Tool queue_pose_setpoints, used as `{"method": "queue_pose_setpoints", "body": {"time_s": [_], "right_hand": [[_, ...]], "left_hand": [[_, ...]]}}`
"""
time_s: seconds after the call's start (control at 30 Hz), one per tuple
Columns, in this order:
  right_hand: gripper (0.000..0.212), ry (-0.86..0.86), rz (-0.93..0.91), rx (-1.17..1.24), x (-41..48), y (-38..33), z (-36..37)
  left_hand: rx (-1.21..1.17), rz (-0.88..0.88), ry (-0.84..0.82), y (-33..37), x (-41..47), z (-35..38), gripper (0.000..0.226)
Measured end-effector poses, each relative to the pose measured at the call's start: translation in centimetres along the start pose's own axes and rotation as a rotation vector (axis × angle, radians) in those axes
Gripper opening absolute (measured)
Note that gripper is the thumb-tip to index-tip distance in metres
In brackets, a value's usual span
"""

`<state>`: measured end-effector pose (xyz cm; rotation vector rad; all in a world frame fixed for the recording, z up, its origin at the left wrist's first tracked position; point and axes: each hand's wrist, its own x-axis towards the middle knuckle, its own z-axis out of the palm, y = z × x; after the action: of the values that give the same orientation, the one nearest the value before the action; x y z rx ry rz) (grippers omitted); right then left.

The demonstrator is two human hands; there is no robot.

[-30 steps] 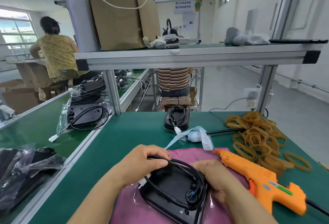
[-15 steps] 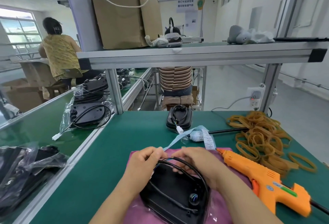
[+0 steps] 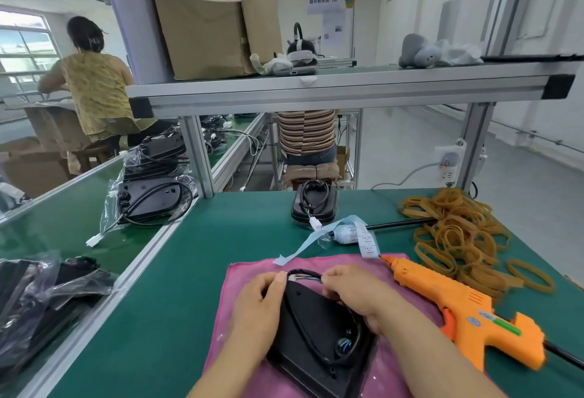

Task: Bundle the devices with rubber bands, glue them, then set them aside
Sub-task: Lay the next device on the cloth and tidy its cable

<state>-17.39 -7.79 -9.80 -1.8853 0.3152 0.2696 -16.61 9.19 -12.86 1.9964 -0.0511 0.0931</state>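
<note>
Pinching the black cable (image 3: pixel 308 272) of a flat black plastic device (image 3: pixel 313 328)

Head view: device on a pink cloth (image 3: pixel 249 277) at 6 o'clock. Both the left hand (image 3: pixel 257 306) and right hand (image 3: pixel 357 295) grasp the cable with curled fingers. Orange plastic glue gun (image 3: pixel 458 306) at 4 o'clock.

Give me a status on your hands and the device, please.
Left hand and right hand pinch the cable at the far end of the device. It lies on pink cloth, no band visible. Glue gun untouched alongside, nothing blocking.
</note>
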Motion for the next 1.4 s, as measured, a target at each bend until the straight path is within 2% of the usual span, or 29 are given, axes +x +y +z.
{"method": "queue_pose_setpoints", "body": {"time_s": [0.1, 0.3, 0.37, 0.47, 0.53, 0.7, 0.8, 0.87, 0.93, 1.03, 1.17, 1.4], "right_hand": [[0.021, -0.044, 0.029, 0.137, -0.3, 0.0, -0.4], [0.029, 0.030, 0.072, 0.438, -0.9, 0.8, -1.2], [0.033, 0.062, 0.060, 0.559, -1.1, 0.8, -1.3], [0.032, 0.061, 0.037, 0.642, -1.6, 0.6, -1.3], [0.026, 0.037, 0.041, 0.581, -2.0, 0.7, -1.3], [0.013, 0.003, 0.015, 0.439, -2.5, 1.5, -2.5], [0.018, 0.029, -0.107, 0.397, -2.5, 1.4, -3.0], [0.022, 0.014, -0.148, 0.416, -2.5, 1.3, -3.1], [0.024, 0.004, -0.156, 0.430, -2.3, 1.1, -3.0], [0.022, 0.027, -0.131, 0.398, -1.6, 1.2, -2.6], [0.020, 0.144, -0.151, 0.221, -0.2, 1.2, -2.1], [0.022, 0.099, -0.217, 0.022, 1.0, 0.0, -0.8]], "left_hand": [[0.068, 0.051, 0.011, 1.0, 0.2, 0.1, 0.023], [0.159, 0.206, -0.106, 3.6, 1.3, -0.2, 0.035], [0.137, 0.201, -0.151, 4.0, 2.9, -0.1, 0.040], [0.034, 0.143, -0.191, 3.6, 5.0, 0.8, 0.036], [-0.006, 0.111, -0.203, 2.7, 5.8, 1.6, 0.036], [0.077, 0.126, -0.200, 1.7, 6.1, 2.3, 0.034], [0.142, 0.218, -0.098, 2.0, 5.4, 2.1, 0.016], [0.115, 0.226, -0.113, 2.3, 4.8, 1.8, 0.004], [0.039, 0.209, -0.159, 2.2, 4.3, 1.3, 0.018], [0.016, 0.194, -0.068, 1.8, 3.8, 0.8, 0.023], [0.124, 0.116, 0.092, 1.2, 3.3, 0.6, 0.018], [0.349, 0.137, 0.178, 0.9, 2.4, 1.2, 0.022]]}}
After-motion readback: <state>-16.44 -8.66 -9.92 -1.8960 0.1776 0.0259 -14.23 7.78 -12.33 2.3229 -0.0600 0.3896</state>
